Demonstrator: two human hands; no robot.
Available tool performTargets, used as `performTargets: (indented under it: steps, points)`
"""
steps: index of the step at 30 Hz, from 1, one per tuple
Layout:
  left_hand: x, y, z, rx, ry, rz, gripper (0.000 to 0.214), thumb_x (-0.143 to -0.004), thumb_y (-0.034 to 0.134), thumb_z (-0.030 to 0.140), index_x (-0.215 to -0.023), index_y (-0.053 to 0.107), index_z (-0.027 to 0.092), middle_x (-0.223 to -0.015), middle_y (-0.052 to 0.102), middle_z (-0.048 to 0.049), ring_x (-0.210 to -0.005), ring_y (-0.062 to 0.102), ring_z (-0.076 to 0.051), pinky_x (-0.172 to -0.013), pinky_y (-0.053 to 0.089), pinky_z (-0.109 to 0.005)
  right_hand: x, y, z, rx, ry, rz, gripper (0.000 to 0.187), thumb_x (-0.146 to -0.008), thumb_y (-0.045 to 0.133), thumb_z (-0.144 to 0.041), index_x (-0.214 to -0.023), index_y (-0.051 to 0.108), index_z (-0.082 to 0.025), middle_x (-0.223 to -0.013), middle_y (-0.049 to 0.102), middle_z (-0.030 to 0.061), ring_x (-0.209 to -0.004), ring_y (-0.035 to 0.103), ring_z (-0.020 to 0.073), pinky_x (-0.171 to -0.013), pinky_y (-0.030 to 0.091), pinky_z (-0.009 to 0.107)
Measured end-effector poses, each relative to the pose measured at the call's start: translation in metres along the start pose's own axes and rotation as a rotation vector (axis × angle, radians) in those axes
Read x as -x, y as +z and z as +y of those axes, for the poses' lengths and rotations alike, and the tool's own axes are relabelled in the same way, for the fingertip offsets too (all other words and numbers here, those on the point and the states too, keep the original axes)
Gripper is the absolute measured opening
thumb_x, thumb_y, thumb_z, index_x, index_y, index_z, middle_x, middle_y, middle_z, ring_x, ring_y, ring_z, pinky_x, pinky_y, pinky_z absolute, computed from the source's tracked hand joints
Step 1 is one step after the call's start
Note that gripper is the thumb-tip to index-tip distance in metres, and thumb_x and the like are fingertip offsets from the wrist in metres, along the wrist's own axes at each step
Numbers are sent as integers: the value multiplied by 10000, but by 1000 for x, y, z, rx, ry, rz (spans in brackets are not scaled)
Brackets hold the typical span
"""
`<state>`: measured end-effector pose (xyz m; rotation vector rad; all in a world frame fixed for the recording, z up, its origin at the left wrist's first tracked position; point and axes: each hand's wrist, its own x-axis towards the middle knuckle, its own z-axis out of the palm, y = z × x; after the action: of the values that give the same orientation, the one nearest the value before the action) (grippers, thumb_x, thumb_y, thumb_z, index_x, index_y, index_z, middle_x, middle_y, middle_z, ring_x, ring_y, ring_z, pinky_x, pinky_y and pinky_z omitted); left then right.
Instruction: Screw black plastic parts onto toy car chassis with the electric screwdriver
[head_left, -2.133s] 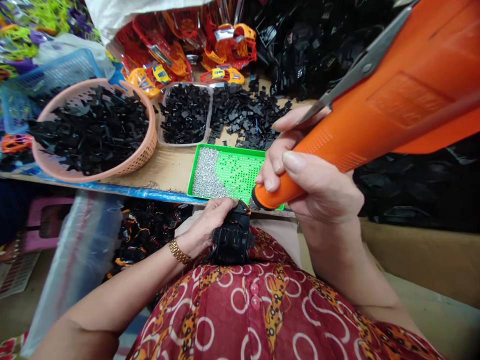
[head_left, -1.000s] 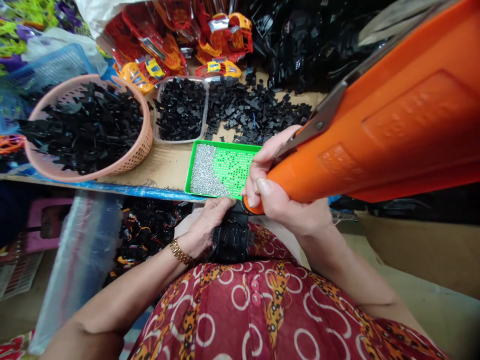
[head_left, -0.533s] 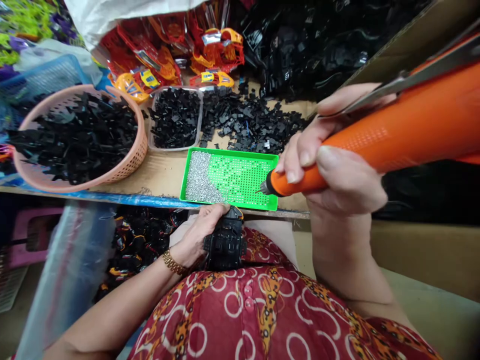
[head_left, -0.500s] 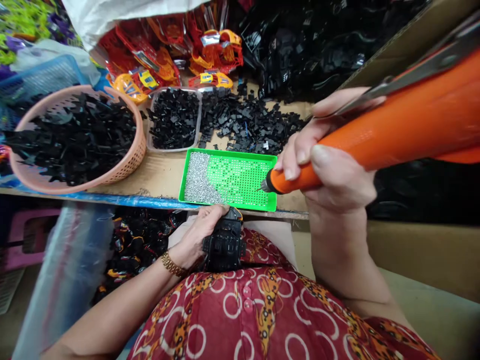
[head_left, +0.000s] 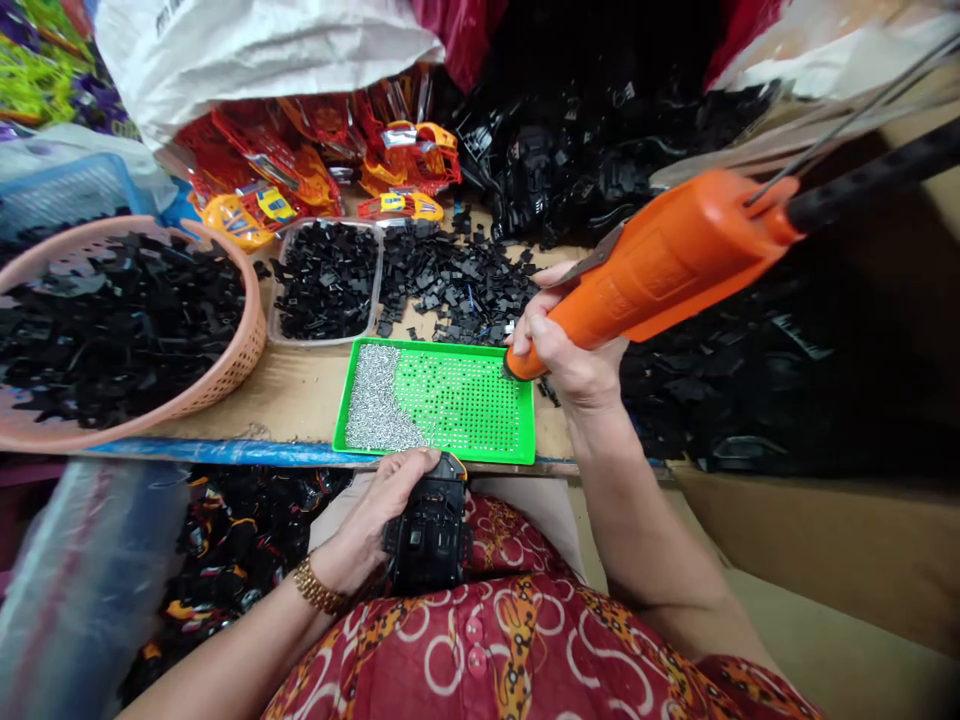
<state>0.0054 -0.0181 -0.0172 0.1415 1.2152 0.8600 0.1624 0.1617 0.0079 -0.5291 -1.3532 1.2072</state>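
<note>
The left hand (head_left: 377, 508) has its grip closed along the left side of a black part (head_left: 427, 538), thumb laid toward its far end. The part is held over the lap, near the front of the garment (head_left: 480, 620) and just off the near edge of the bench (head_left: 289, 395). The right hand (head_left: 571, 358) has its grip wrapped round the lower body of an orange driver (head_left: 652, 270), nose pointing down over the right end of the green tray (head_left: 517, 455). The bit cannot be made out, nor whether the nose touches the tray. Screws (head_left: 379, 415) are heaped in the tray's left end, well apart from the nose.

Risks, as judged. The tray sits close to the bench edge; a knock from either hand or the driver could tip screws onto the lap. The part appears held from one side only, so off-centre pressure from the driver could twist it out of the grip. A bit coming down askew could slip toward the left thumb. The cable (head_left: 877, 180) at the driver's rear could drag and swing the nose off line. Loose clips (head_left: 465, 275) lie close behind the tray and could stray among the screws.
</note>
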Motion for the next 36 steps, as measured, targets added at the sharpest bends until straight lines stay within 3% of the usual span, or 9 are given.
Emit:
performTargets:
  steps: [3,7,10,15,25,30,36]
  points:
    - [0,1,1,-66,15,-9,398,-755,820,534,-740,704,154,-672,733,-89,-543,661,-196,-527,548,-305,-2,2,11,26,-4,34,368,-830,857,-422,-1078,625,-280,-656,594,-87,-484,587,88,-512,567,252]
    - [-4,-1,-7,-4,28,69,365,-783,798,522,-743,673,182,-647,711,-59,-524,639,-183,-505,530,-296,-6,3,21,80,28,73,436,-808,844,-516,-1068,605,-260,-656,587,-86,-477,563,86,-494,554,260]
    - [-6,-2,-10,9,10,12,365,-815,766,528,-758,684,177,-662,724,-77,-541,655,-201,-497,531,-302,-7,4,23,86,51,78,452,-785,848,-545,-1022,592,-258,-656,576,-85,-480,560,86,-499,559,263]
    - [-2,1,-4,11,20,7,429,-729,833,572,-707,621,199,-609,642,-17,-525,620,-177,-492,530,-298,-7,5,23,62,38,45,442,-801,849,-509,-1065,590,-267,-672,569,-87,-496,569,84,-507,550,251]
    - [-7,-2,-13,66,-32,161,411,-693,850,519,-833,581,242,-673,691,1,-569,670,-199,-551,578,-331,-7,6,26,66,10,6,434,-817,824,-529,-1064,592,-257,-628,533,-102,-476,542,80,-496,523,248]
    - [1,4,1,34,-60,70,382,-712,839,491,-798,576,228,-670,705,-16,-561,664,-189,-542,571,-315,-6,6,26,116,13,22,438,-818,806,-532,-1070,584,-252,-633,529,-103,-484,533,82,-514,525,264]
    - [4,6,3,105,-56,73,357,-720,874,430,-743,579,229,-596,593,43,-508,577,-140,-540,581,-303,-2,6,28,99,12,-9,386,-825,810,-451,-1054,571,-251,-642,528,-109,-495,541,78,-538,538,265]
